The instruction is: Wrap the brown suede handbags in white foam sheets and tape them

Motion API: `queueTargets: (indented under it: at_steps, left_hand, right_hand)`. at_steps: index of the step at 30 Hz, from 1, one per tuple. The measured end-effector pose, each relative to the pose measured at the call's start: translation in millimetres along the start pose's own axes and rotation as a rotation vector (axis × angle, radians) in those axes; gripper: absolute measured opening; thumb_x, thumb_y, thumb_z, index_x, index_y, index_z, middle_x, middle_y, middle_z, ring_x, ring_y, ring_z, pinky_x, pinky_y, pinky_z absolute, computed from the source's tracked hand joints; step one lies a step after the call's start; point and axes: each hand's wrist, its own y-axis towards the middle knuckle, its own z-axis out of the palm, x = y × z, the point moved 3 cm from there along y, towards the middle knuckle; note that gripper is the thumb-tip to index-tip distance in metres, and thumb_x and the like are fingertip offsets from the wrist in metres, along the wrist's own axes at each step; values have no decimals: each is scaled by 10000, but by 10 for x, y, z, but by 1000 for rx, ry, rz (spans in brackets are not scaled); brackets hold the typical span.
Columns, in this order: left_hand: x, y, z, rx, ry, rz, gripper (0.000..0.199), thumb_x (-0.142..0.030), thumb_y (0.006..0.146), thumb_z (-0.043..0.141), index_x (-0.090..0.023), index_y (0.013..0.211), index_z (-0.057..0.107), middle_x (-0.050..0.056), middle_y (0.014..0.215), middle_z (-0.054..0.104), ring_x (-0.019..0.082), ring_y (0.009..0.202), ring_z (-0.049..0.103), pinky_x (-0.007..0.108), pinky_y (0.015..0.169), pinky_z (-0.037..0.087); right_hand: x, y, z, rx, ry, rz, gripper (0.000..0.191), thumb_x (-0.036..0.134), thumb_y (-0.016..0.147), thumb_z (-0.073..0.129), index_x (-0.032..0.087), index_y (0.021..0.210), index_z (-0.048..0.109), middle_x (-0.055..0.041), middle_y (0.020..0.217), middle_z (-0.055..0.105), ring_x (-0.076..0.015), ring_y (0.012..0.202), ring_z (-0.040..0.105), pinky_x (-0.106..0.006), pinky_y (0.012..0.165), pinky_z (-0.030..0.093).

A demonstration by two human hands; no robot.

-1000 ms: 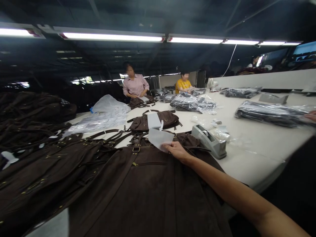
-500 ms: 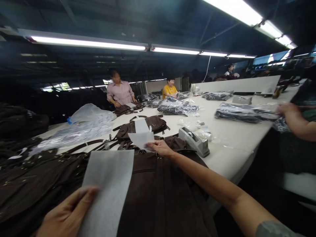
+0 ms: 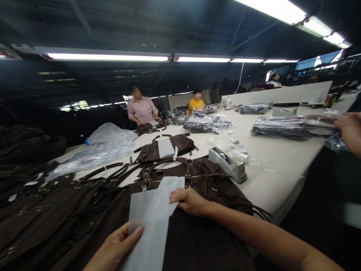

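Note:
My left hand (image 3: pixel 120 241) pinches the left edge of a long sheet of white tissue paper (image 3: pixel 149 229), thumb on top. My right hand (image 3: pixel 188 199) grips a smaller piece of white paper (image 3: pixel 173 184), whose lower part meets the long sheet's upper right edge; which lies in front I cannot tell for certain. Both papers are over a dark brown bag (image 3: pixel 197 241) lying on the table with its handles pointing away from me. Just beyond it lies another brown bag (image 3: pixel 183 143) with a white paper band (image 3: pixel 166 148) around its middle.
A grey tape dispenser (image 3: pixel 227 163) stands right of the bags on the white table (image 3: pixel 270 180). Clear plastic bags (image 3: pixel 98 150) lie at left, near piled brown bags (image 3: pixel 42 210). A co-worker's hand (image 3: pixel 351 128) holds a plastic-wrapped bag (image 3: pixel 282 126). Two people are across the table.
My right hand has drawn its paper back toward me, down to the long sheet. My left hand has moved right and slightly up with the long sheet, bringing the two papers together.

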Motion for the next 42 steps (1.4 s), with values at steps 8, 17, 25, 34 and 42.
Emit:
queueTargets:
  at_steps: [8, 17, 25, 34, 42]
  left_hand:
    - [-2, 262, 3, -9, 314, 102, 427, -544, 562, 750, -160, 734, 679, 36, 690, 673, 174, 623, 572, 239, 545, 420]
    - [-105, 317, 56, -40, 255, 100, 503, -613, 578, 730, -170, 809, 668, 30, 733, 678, 169, 622, 582, 239, 544, 446]
    - [-563, 432, -31, -151, 187, 294, 461, -595, 638, 714, -204, 855, 603, -33, 632, 604, 130, 504, 511, 225, 468, 394]
    - [-95, 858, 105, -122, 512, 373, 436, -607, 670, 585, -176, 722, 625, 37, 725, 652, 230, 744, 571, 306, 667, 434]
    - [305, 367, 306, -347, 728, 591, 338, -550, 824, 436, -250, 714, 545, 18, 746, 592, 198, 717, 574, 301, 696, 396]
  right_hand:
    - [43, -90, 42, -23, -186, -82, 434, -6, 746, 545, 222, 1065, 733, -65, 1237, 646, -230, 1244, 540, -449, 1136, 306]
    - [58, -145, 44, -50, -205, -84, 383, 15, 748, 580, 203, 1039, 743, -81, 1209, 662, -239, 1234, 549, -444, 1126, 339]
    - [42, -158, 77, -39, -203, -54, 381, 23, 742, 581, 229, 1013, 749, -57, 1196, 676, -229, 1232, 552, -443, 1135, 318]
    - [322, -216, 57, -65, -159, -218, 417, -15, 791, 517, 274, 985, 746, 4, 1077, 723, -163, 1166, 589, -325, 1120, 343]
    - [260, -322, 121, -135, -209, -106, 328, 40, 834, 558, 234, 1032, 734, -47, 1090, 719, -195, 1155, 600, -362, 1081, 390]
